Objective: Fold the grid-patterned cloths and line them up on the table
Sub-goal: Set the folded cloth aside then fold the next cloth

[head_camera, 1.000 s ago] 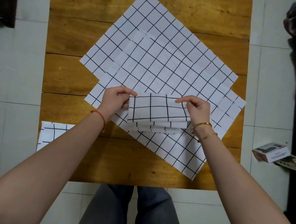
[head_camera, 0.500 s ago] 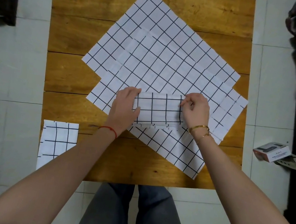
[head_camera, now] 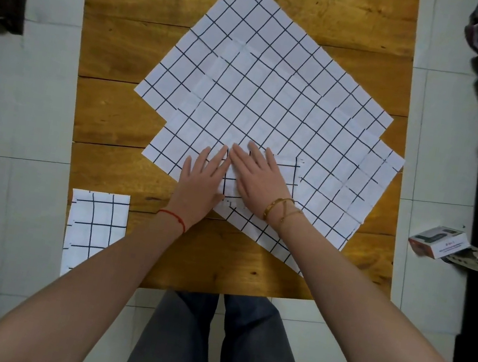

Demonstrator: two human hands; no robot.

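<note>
the wooden table fills most of the frame, its near edge just above the person's legs at the bottom centre. across its middle and upper right lie the unfolded grid cloths, overlapping sheets set at a slant; how many there are i cannot tell from the edges alone. at the lower left of the frame a folded cloth sits at the table's near-left corner, partly hidden by the forearm. in the centre, on top of the spread sheets, is the cloth being folded, a small squared packet mostly covered by the hands.

the left hand lies flat with straight fingers over the packet's left edge, gripping nothing. the right hand is likewise flat, fingers spread and pointing to the upper left, pressing down on the packet's middle. the two hands touch or nearly touch at the fingers.

this looks to me like pressing in the crease. to do it well, i would keep the palms flat and sweep outward from the middle toward the edges, so the layers settle square without skewing. the sheets underneath may slide with the push, so the pressure should go down more than sideways. after that the packet likely belongs beside the one at the lower left.

off the table, a small box lies on the floor at the right.
</note>
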